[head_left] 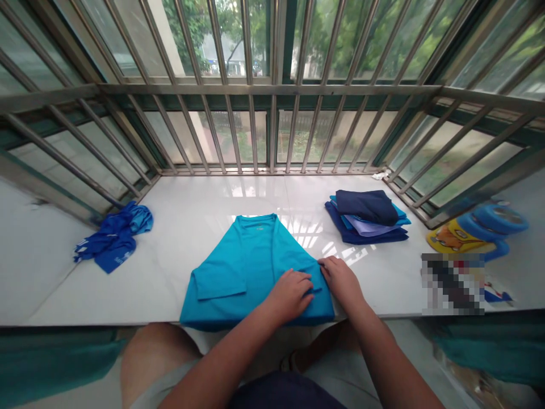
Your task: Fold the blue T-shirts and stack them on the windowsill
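A turquoise T-shirt (255, 261) lies spread on the white ledge, its collar pointing away from me. Its left sleeve is folded inward over the body, and the hem hangs at the ledge's front edge. My left hand (289, 295) rests on the folded right-side sleeve, fingers lying over the cloth and slightly apart. At the shirt's right edge, near the sleeve's fold, my right hand (340, 278) pinches the fabric between thumb and fingers. Part of the right sleeve is hidden beneath my left hand.
A stack of folded clothes (366, 213) sits at the back right. Crumpled blue clothing (117, 233) lies at the left. A yellow and blue bottle (472, 230) and a pixelated item (453, 284) are at the far right. Metal window bars (272, 130) border the ledge.
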Demonstrator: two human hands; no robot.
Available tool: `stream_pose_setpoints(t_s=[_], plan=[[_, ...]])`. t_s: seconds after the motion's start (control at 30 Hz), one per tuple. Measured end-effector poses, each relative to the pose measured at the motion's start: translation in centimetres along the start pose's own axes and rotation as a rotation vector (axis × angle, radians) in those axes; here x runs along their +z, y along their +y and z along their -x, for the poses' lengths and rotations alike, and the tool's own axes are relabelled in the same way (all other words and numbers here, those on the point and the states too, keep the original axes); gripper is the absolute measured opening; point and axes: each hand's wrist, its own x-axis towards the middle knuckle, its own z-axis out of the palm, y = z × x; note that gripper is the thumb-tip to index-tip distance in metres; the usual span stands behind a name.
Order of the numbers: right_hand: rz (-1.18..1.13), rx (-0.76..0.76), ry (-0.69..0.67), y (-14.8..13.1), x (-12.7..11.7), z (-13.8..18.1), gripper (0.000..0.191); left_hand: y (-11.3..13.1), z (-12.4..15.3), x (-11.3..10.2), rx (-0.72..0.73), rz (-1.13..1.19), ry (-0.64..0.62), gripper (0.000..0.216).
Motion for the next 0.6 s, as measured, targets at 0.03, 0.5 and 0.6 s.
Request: stream_pose_setpoints(t_s=[0.03,0.5,0.6], plan=[[0.007,0.000,0.002,0.0,0.0,0.0,0.027,-0.1,0.6,-0.2,-0.009,0.026,0.016,0.021],[0.020,0.087,0.112,-1.2,-1.1,0.5,0.037,-12.8,17.4,-11.5,-0.543,-0.294,0.578,0.041],[-0.032,-0.071,0.156,-5.8,-0.7,1.5,0.036,-16.9,21.4,-14.6,-0.767,-0.299,0.585,0.046]])
